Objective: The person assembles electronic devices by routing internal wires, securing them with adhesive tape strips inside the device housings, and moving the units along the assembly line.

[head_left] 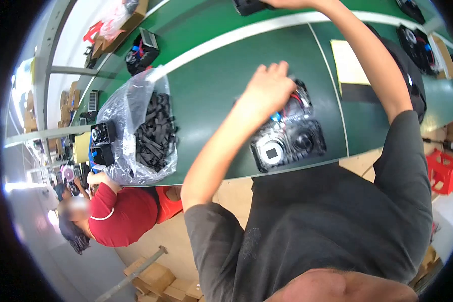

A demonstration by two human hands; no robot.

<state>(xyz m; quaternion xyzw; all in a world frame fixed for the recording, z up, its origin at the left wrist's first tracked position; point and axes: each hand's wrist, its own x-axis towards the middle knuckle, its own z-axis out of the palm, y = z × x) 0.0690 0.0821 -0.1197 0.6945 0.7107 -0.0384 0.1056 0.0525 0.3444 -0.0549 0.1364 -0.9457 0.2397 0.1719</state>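
My left hand (pixel 273 88) is over an opened black device (pixel 301 100) with red and blue wires inside, its fingers bent; what they hold is hidden. Below it on the green table lie the device's other casing parts, one with a silver ring and a dark square (pixel 273 152), the other with a dark round part (pixel 304 141). My right hand (pixel 292 3) reaches to the top edge, where it is partly cut off, with its fingers closed at the side of another black device (pixel 249 6).
A clear plastic bag (pixel 121 108) of black straps (pixel 156 133) lies left. A yellow sheet (pixel 350 63) and black devices (pixel 417 48) are at the right. Another device (pixel 142 53) sits upper left. A person in red (pixel 123 216) sits beside the table; a red stool (pixel 442 171) stands right.
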